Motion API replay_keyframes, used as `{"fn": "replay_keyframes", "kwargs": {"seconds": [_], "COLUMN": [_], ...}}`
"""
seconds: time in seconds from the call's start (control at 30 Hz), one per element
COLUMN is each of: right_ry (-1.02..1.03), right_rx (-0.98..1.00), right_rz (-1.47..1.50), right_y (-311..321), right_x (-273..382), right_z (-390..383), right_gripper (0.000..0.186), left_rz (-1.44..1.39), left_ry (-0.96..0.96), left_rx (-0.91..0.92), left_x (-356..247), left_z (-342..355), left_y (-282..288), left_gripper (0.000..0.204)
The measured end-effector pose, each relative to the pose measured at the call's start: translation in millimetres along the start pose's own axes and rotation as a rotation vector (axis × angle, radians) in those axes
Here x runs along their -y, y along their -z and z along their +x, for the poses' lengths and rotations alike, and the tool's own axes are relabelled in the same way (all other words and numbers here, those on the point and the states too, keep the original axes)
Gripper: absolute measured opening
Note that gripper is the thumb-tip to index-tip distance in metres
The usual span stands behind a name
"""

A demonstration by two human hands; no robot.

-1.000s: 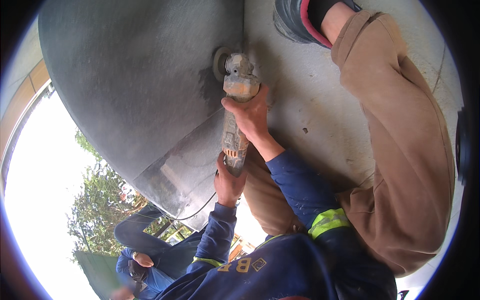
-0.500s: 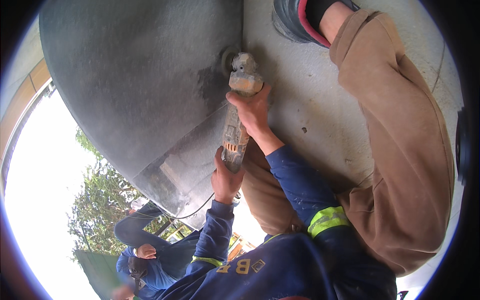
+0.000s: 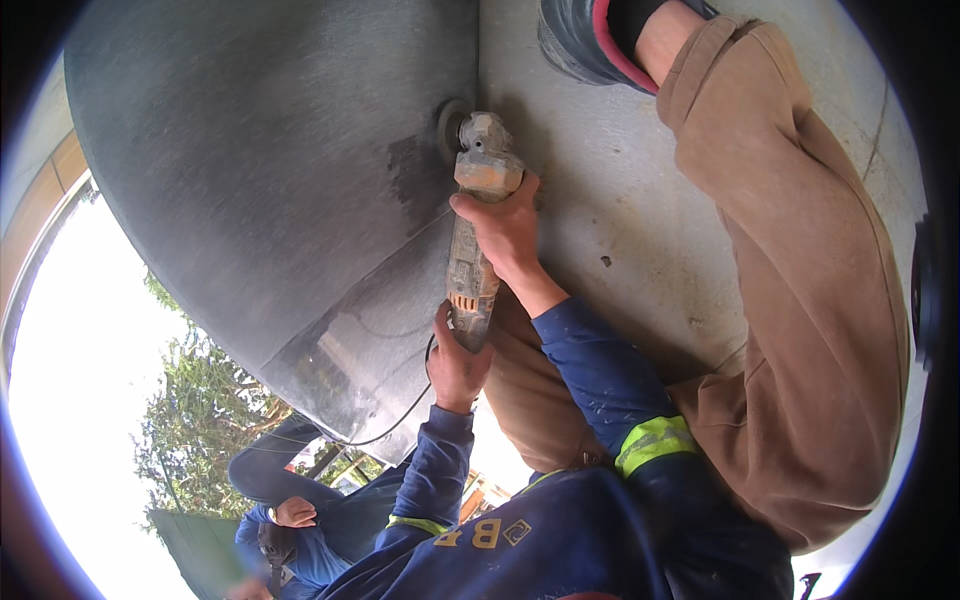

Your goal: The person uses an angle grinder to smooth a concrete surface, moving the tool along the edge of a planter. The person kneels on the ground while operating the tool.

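Note:
An angle grinder [image 3: 468,255], dusty and worn with orange showing through, is held in both hands. My right hand [image 3: 511,236] wraps round the body just behind the gear head. Lower down, my left hand [image 3: 458,370] grips the rear end, near the power cord [image 3: 410,410]. The grinder's disc [image 3: 452,128] stands edge-on against the grey panel [image 3: 270,170], by the seam where it meets a paler surface. A darker, rough-edged patch [image 3: 410,170] marks the panel beside the disc. Whether the disc is spinning, I cannot tell.
My bent leg in brown trousers [image 3: 800,230] and a dark shoe with red trim [image 3: 590,45] rest along the pale concrete surface [image 3: 640,200] at the right. Another person in blue [image 3: 300,525] sits at the lower left, with trees [image 3: 205,410] behind.
The view has shifted slightly, so the panel sits a little further left. Both hands keep their hold on the grinder, whose disc stays at the panel near the seam.

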State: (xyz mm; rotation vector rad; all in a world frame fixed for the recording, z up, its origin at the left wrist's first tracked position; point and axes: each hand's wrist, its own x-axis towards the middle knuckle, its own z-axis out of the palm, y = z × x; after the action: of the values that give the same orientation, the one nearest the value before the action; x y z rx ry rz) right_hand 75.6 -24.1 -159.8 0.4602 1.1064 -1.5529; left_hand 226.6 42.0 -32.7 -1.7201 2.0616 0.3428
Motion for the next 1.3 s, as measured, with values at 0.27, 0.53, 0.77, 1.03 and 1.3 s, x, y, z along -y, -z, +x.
{"fn": "replay_keyframes", "kwargs": {"seconds": [0.27,0.53,0.77,1.03,1.3], "right_ry": [0.025,0.217,0.023,0.097,0.037], "right_rx": [-0.004,0.05,0.002,0.009,-0.023], "right_rz": [0.075,-0.016,-0.037,-0.081,-0.033], "right_y": [-2.4,-31.9,-15.4,-17.0,-8.2], "right_x": [7.4,1.7,11.2,10.6,-0.1], "right_z": [2.4,-65.4,-21.5,-53.2,-7.7], "right_gripper": [0.08,0.089,0.081,0.081,0.077], "left_rz": [0.039,-0.06,-0.04,-0.033,0.03], "left_ry": [0.032,0.061,0.072,0.09,0.021], "left_rx": [0.003,-0.089,-0.014,-0.048,-0.042], "left_x": [-4.1,33.5,20.9,33.5,12.8], "left_z": [3.0,-28.0,-3.1,-22.4,5.2], "left_y": [6.4,24.1,9.6,10.0,7.6], "left_gripper": [0.084,0.081,0.083,0.083,0.083]}}
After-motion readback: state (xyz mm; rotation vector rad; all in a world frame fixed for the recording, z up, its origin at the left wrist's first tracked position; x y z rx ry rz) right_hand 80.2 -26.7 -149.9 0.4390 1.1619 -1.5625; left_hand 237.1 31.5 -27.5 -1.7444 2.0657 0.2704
